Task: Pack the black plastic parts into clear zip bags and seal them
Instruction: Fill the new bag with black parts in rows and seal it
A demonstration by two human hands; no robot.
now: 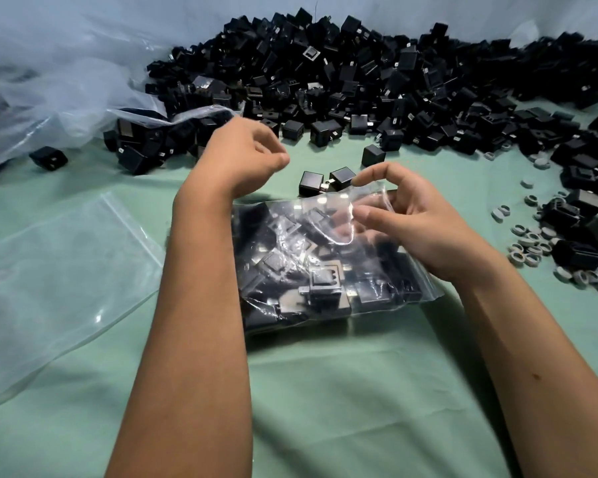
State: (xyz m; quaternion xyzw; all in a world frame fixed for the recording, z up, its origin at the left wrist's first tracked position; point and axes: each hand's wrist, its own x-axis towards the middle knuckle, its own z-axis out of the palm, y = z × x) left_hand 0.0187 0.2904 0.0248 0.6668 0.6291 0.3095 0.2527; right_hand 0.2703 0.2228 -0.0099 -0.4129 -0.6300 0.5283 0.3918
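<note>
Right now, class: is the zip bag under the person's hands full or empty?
Full. The zip bag is packed with black parts visible through the plastic. Whether its zip is sealed, cannot tell.

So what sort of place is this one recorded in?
Probably a small packing workbench for factory parts, not a home. A huge heap of identical black plastic parts covers the green cloth, a filled zip bag lies between the hands, and empty clear bags wait alongside.

We see a green cloth [325,391] bearing a filled bag [311,270] at centre, parts [359,74] at twelve, empty bags [59,270] at nine, rings [532,250] at three.
</note>
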